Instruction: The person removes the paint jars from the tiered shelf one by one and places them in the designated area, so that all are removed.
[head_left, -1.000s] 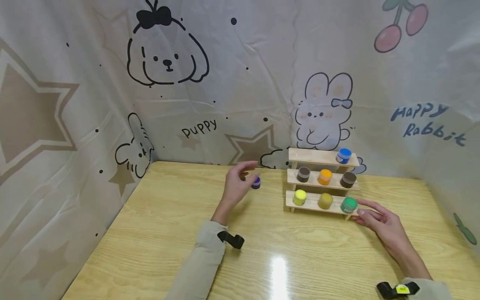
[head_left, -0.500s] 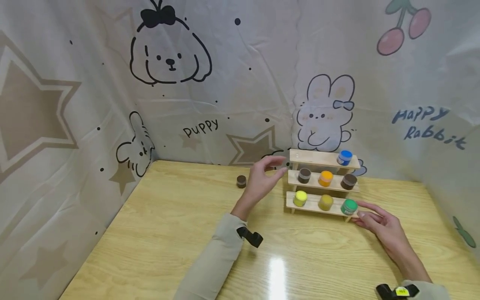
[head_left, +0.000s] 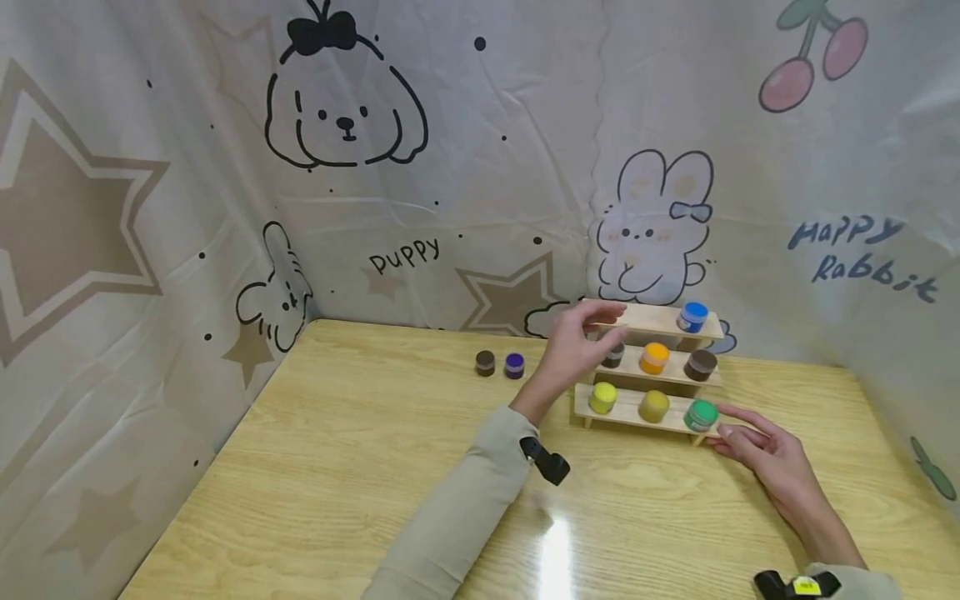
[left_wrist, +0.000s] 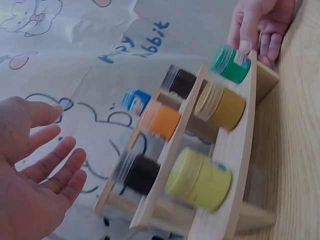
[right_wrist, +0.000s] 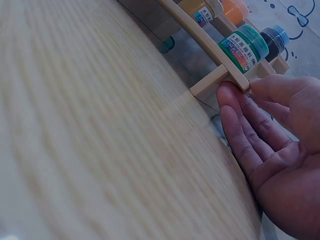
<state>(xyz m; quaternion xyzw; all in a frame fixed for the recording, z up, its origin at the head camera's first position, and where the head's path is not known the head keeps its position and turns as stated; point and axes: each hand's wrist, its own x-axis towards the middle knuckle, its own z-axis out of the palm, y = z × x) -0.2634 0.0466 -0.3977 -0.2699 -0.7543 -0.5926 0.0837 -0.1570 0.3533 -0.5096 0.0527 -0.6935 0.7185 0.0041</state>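
Note:
A three-tier wooden rack (head_left: 618, 402) stands at the back right with small paint jars on its steps. My left hand (head_left: 573, 346) is by the rack's left end, fingers spread and holding nothing; in the head view it partly hides the dark jar (head_left: 613, 357) on the middle step. The left wrist view shows a gap between that hand and the jars. With thumb and fingers, my right hand (right_wrist: 280, 125) pinches the right end of the bottom step, beside the green jar (right_wrist: 245, 49). Yellow (head_left: 603, 397) and ochre (head_left: 654, 406) jars share that step.
An orange jar (head_left: 655, 358) and a dark brown jar (head_left: 701, 365) sit on the middle step, a blue jar (head_left: 693, 317) on the top one. Left of the rack, another dark jar (head_left: 485, 363) and a purple jar (head_left: 514, 366) stand on the table. A printed curtain (head_left: 480, 167) hangs behind.
My left hand has moved right, from beside the purple jar to the rack's left end, uncovering the two jars on the table. The right hand stays at the rack's right end.

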